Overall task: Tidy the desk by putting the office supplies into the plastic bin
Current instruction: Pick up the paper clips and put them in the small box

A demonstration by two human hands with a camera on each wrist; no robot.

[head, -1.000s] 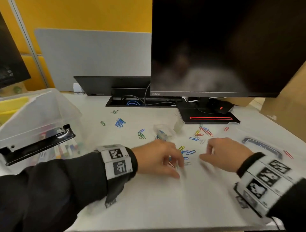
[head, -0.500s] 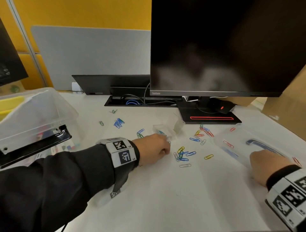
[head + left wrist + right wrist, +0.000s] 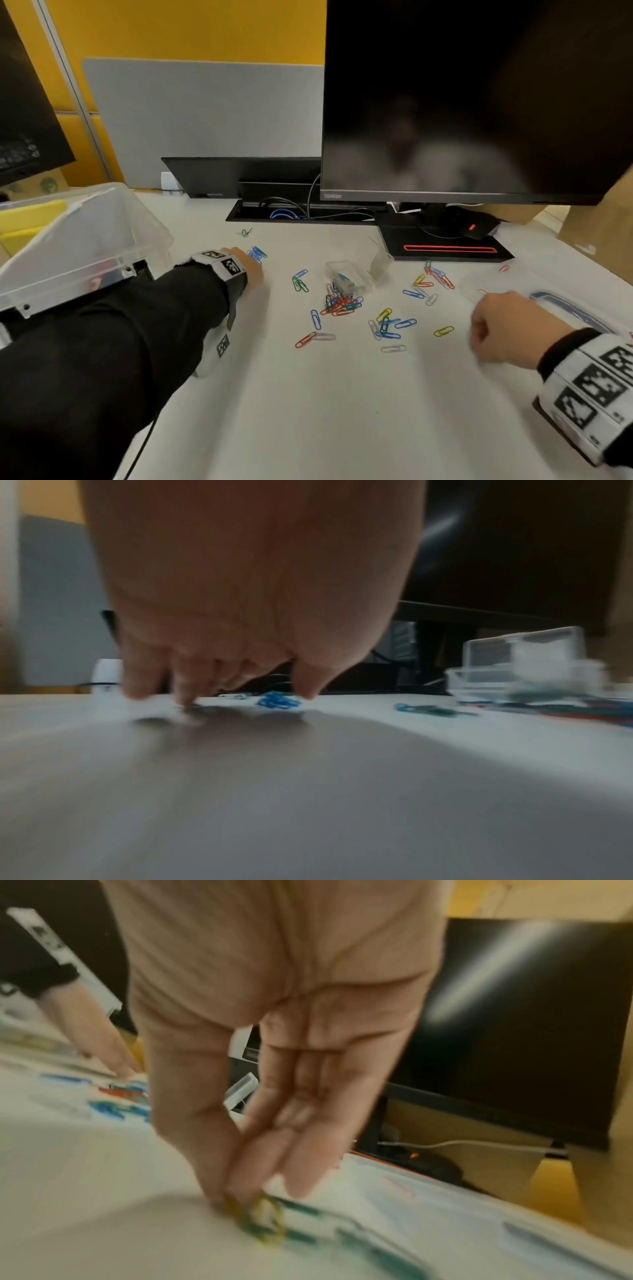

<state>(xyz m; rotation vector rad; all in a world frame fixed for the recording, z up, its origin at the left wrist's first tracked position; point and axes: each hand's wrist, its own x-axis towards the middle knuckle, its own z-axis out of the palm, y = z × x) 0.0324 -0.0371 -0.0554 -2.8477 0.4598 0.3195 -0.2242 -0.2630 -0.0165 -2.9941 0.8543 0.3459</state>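
My left hand (image 3: 247, 270) is down by the blue clips (image 3: 257, 254), fingertips (image 3: 186, 696) spread on the desk (image 3: 308, 394), holding nothing — my right hand (image 3: 270, 1069) pinches a yellow clip (image 3: 255, 1219). Plastic bin (image 3: 78, 246) sits far left, its lid (image 3: 555, 301) just behind my right hand.

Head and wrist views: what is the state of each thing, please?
Bin: lid off.
Lid: flat on desk.
Small box: open.
Monitor: dark.
Clips: scattered on desk.
Left hand: fingertips on desk by blue clips.
Right hand: pinching yellow clip.
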